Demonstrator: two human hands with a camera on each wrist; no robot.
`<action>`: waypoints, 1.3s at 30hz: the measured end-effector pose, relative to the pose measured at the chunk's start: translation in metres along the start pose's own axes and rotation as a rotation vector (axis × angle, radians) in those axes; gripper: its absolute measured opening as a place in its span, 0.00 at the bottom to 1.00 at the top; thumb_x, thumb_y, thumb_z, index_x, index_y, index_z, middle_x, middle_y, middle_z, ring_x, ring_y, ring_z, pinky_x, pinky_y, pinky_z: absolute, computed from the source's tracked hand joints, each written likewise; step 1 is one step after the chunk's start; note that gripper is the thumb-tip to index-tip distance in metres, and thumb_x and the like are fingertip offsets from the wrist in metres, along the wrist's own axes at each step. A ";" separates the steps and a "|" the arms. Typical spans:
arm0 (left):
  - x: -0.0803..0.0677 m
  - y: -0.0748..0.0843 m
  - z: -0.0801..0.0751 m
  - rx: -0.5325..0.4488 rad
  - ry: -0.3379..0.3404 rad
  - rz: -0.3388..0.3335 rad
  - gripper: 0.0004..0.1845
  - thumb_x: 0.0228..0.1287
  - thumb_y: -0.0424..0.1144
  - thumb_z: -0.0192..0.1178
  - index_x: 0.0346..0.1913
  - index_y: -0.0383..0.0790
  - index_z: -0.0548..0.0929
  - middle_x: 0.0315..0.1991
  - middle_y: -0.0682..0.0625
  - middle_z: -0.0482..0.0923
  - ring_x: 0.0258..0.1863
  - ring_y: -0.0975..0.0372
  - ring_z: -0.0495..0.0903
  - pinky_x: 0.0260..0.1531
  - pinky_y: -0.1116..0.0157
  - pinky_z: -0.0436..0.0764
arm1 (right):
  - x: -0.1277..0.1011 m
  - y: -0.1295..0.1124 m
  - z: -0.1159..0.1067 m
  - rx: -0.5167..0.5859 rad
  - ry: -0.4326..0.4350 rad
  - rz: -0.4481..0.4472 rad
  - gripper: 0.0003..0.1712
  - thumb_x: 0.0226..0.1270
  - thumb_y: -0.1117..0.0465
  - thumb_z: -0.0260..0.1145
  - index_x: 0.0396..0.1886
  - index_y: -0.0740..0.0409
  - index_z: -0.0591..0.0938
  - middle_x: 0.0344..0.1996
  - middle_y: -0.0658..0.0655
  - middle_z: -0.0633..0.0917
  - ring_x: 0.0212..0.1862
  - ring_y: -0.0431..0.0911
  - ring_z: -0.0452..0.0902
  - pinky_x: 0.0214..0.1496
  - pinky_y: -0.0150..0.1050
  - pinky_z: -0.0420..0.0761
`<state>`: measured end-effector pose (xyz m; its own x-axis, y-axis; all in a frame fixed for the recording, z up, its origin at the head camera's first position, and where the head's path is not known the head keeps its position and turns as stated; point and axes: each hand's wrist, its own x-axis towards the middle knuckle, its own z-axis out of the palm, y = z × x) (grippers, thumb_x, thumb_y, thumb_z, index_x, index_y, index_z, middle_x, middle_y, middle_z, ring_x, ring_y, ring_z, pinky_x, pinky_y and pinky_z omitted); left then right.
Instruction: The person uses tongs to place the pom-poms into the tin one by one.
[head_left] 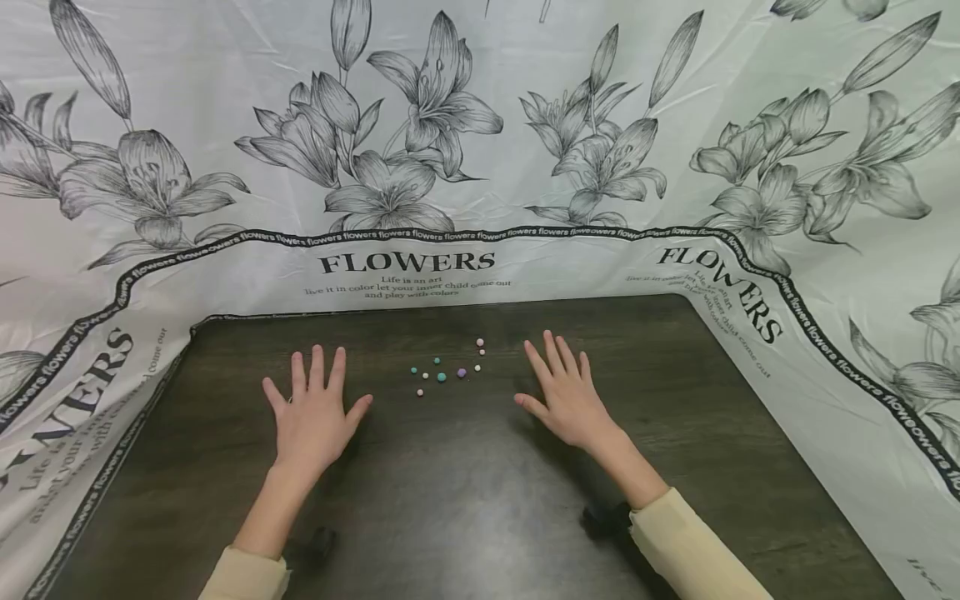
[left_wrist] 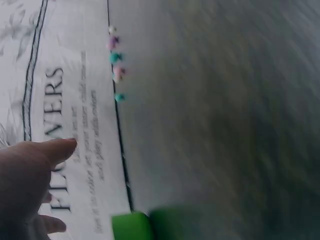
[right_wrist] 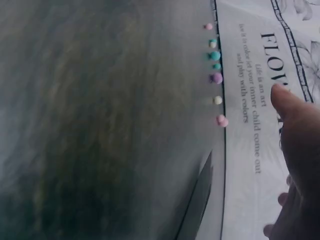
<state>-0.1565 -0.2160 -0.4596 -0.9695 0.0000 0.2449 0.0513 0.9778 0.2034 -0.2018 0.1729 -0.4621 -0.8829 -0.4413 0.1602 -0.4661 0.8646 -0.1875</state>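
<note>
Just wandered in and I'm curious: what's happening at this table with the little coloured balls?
A person sits at a dark table walled in by a white flower-print sheet. Both hands lie flat on it, fingers spread: the left hand and the right hand, each holding nothing. Between them, a bit further from the person, sits a loose scatter of small beads in teal, pink, purple and white. Neither hand touches the beads.

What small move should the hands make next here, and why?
Probably the right hand should slide in toward the small beads and pinch the nearest one. Both it and the left hand lie flat and open on the dark table, holding nothing, with the beads loose between them.
</note>
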 end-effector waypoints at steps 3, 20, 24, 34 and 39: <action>0.000 -0.013 0.002 -0.064 0.010 -0.028 0.50 0.70 0.56 0.64 0.83 0.37 0.50 0.79 0.27 0.47 0.79 0.33 0.37 0.63 0.22 0.35 | -0.004 0.007 0.000 0.137 -0.035 -0.010 0.52 0.76 0.34 0.57 0.86 0.49 0.44 0.82 0.62 0.36 0.82 0.59 0.30 0.76 0.69 0.43; -0.004 -0.059 0.016 -0.428 -0.088 -0.286 0.60 0.63 0.63 0.68 0.81 0.29 0.49 0.77 0.26 0.51 0.77 0.30 0.43 0.64 0.24 0.30 | -0.031 0.049 0.014 0.341 -0.112 0.039 0.57 0.72 0.42 0.68 0.84 0.60 0.46 0.81 0.69 0.45 0.81 0.66 0.38 0.76 0.67 0.45; -0.006 -0.063 0.018 -0.520 -0.118 -0.299 0.56 0.65 0.58 0.69 0.81 0.28 0.51 0.77 0.25 0.51 0.77 0.31 0.42 0.67 0.28 0.29 | -0.035 0.053 0.016 0.376 -0.145 0.048 0.55 0.72 0.41 0.68 0.83 0.63 0.50 0.81 0.69 0.46 0.81 0.66 0.38 0.76 0.67 0.44; -0.006 -0.065 0.016 -0.580 -0.162 -0.362 0.49 0.66 0.56 0.69 0.77 0.27 0.60 0.77 0.23 0.49 0.75 0.25 0.40 0.69 0.28 0.39 | -0.043 0.060 0.023 0.351 -0.139 0.036 0.41 0.74 0.47 0.67 0.75 0.68 0.68 0.78 0.69 0.58 0.80 0.66 0.46 0.76 0.67 0.50; -0.008 -0.066 0.016 -0.567 -0.159 -0.344 0.49 0.65 0.50 0.71 0.76 0.22 0.59 0.73 0.21 0.57 0.75 0.28 0.46 0.72 0.33 0.35 | -0.045 0.061 0.022 0.313 -0.115 -0.021 0.37 0.74 0.47 0.67 0.72 0.68 0.73 0.76 0.68 0.65 0.79 0.64 0.52 0.77 0.64 0.50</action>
<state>-0.1562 -0.2776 -0.4898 -0.9743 -0.2182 -0.0556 -0.1904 0.6669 0.7204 -0.1916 0.2405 -0.5023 -0.8653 -0.4976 0.0603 -0.4629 0.7473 -0.4767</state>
